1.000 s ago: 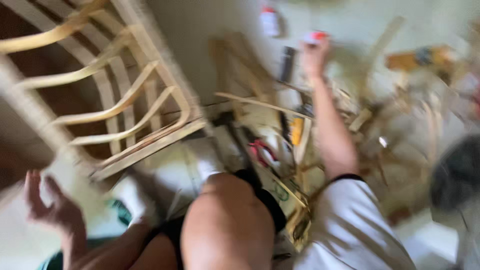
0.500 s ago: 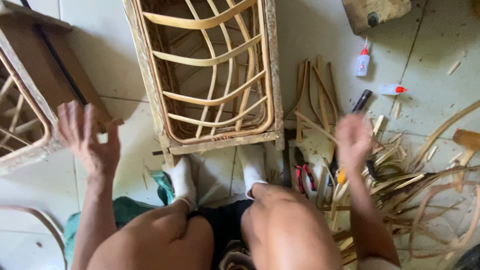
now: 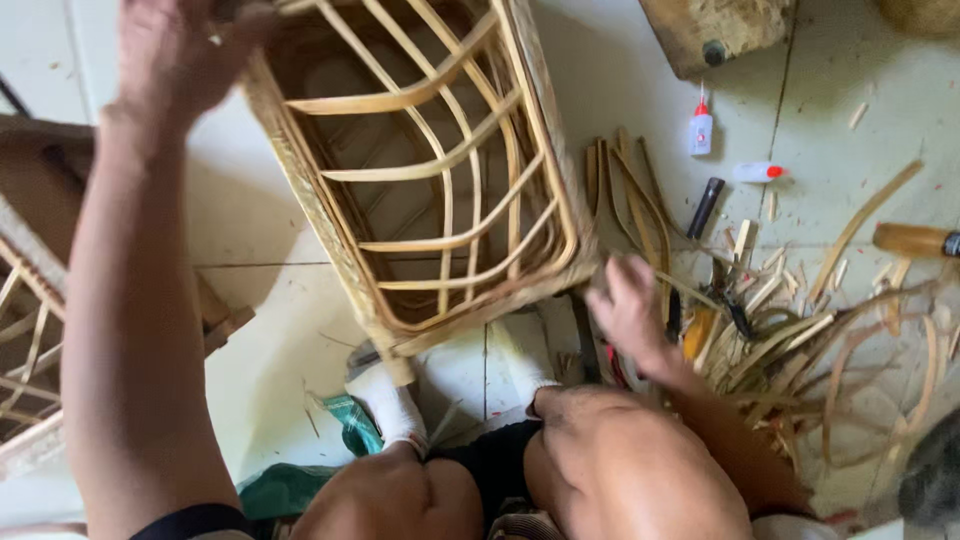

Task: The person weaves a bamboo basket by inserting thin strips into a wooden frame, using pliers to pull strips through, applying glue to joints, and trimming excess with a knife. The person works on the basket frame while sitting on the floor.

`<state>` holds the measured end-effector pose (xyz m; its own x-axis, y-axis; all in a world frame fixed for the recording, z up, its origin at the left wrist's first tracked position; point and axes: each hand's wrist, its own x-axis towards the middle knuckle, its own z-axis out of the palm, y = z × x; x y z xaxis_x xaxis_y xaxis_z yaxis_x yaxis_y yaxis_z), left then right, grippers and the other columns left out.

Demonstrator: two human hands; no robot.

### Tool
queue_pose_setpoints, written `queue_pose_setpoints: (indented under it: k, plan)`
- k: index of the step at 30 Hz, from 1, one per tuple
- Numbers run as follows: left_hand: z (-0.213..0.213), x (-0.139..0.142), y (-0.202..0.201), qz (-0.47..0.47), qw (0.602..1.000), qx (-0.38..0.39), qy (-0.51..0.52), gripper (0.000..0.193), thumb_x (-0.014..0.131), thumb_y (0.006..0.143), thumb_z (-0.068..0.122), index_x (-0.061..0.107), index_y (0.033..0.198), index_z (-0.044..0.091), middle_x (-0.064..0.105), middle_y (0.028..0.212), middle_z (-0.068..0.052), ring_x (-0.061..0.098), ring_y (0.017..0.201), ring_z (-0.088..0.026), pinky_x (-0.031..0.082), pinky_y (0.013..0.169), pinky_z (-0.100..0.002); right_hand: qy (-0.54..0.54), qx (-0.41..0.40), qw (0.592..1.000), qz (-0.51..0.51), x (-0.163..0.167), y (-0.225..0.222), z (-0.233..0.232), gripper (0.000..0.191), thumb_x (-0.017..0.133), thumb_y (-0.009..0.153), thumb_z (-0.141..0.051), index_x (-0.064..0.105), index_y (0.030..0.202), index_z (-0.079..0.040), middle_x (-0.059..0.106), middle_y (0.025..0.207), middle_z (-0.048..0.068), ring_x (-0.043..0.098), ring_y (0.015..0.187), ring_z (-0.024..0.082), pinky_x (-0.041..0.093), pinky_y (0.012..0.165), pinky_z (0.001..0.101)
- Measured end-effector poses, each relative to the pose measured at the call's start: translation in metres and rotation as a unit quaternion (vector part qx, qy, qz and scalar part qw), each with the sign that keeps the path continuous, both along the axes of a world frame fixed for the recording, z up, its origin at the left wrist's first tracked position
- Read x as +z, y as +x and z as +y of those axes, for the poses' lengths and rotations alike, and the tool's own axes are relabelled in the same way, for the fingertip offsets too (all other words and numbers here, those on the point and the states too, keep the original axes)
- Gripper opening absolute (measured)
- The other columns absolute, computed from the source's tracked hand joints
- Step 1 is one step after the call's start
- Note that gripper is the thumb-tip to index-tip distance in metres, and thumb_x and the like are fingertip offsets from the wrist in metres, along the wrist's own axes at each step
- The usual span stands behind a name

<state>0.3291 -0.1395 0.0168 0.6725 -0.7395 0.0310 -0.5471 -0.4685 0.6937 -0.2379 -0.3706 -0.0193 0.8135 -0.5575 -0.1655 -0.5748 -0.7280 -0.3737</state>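
Tiled floor, frame centre: your left hand (image 3: 180,60) grips the top-left corner of the rattan frame (image 3: 430,190), steadying it upright against your socked feet (image 3: 400,410). Right hand (image 3: 630,310), fingers loosely curled and empty, hovers over the cane strips (image 3: 790,340) at right.

The rattan frame (image 3: 430,170) is an open box of pale curved slats. It stands tilted on the tiled floor (image 3: 250,210), its lower corner just beside loose rattan strips (image 3: 640,200).

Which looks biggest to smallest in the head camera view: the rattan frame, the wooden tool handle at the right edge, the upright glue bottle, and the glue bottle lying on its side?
1. Rattan frame, by far the largest.
2. Wooden tool handle.
3. Upright glue bottle and the lying glue bottle look alike, so no ranking between them.
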Motion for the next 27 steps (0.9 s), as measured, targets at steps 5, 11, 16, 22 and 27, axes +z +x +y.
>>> queue_pose_setpoints:
  k: [5, 11, 16, 22, 27]
  plan:
    - [0.051, -0.038, 0.013, -0.209, 0.976, -0.027, 0.062, 0.028, 0.062, 0.109, 0.028, 0.076, 0.106, 0.004, 0.067, 0.114, -0.014, 0.06, 0.116, -0.031, 0.048, 0.107, -0.048, -0.07, 0.003, 0.996, -0.053, 0.004, 0.059, -0.103, 0.055, 0.067, 0.094, -0.003, 0.054, 0.147, 0.007, 0.065, 0.138, 0.028, 0.065, 0.115, 0.043, 0.047, 0.104, 0.0569]
    - [0.13, -0.068, -0.047, -0.25, 0.958, 0.02, 0.138, 0.023, 0.058, 0.109, 0.023, 0.07, 0.102, 0.005, 0.06, 0.114, -0.013, 0.056, 0.114, -0.029, 0.045, 0.105, -0.043, -0.035, -0.066, 0.988, -0.133, 0.02, 0.122, -0.152, 0.043, 0.075, 0.101, -0.016, 0.061, 0.138, 0.002, 0.075, 0.115, 0.019, 0.075, 0.097, 0.03, 0.059, 0.088, 0.0458]
    - [0.157, -0.052, -0.12, -0.312, 0.927, -0.004, 0.21, 0.037, 0.073, 0.094, 0.04, 0.066, 0.107, 0.006, 0.06, 0.117, -0.009, 0.054, 0.115, -0.024, 0.04, 0.11, -0.038, 0.0, -0.063, 0.981, -0.181, 0.024, 0.031, -0.09, 0.028, 0.07, 0.108, -0.015, 0.067, 0.131, 0.001, 0.076, 0.112, 0.019, 0.077, 0.096, 0.026, 0.064, 0.079, 0.0376]
    - [0.179, -0.02, -0.221, -0.332, 0.901, 0.003, 0.279, 0.071, 0.079, 0.081, 0.074, 0.067, 0.1, 0.006, 0.064, 0.107, -0.011, 0.058, 0.108, -0.023, 0.041, 0.11, -0.039, 0.095, -0.125, 0.987, -0.046, -0.004, -0.109, 0.02, 0.038, 0.079, 0.088, -0.024, 0.07, 0.12, -0.006, 0.073, 0.088, 0.013, 0.071, 0.078, 0.027, 0.057, 0.071, 0.0402]
    - [0.205, -0.026, -0.299, -0.271, 0.91, 0.048, 0.309, 0.075, 0.074, 0.086, 0.079, 0.069, 0.1, 0.005, 0.064, 0.095, -0.008, 0.055, 0.094, -0.021, 0.042, 0.101, -0.039, 0.007, -0.043, 0.999, -0.029, -0.065, -0.153, 0.071, 0.058, 0.084, 0.081, -0.03, 0.063, 0.129, -0.007, 0.069, 0.104, 0.018, 0.067, 0.093, 0.038, 0.055, 0.078, 0.0472]
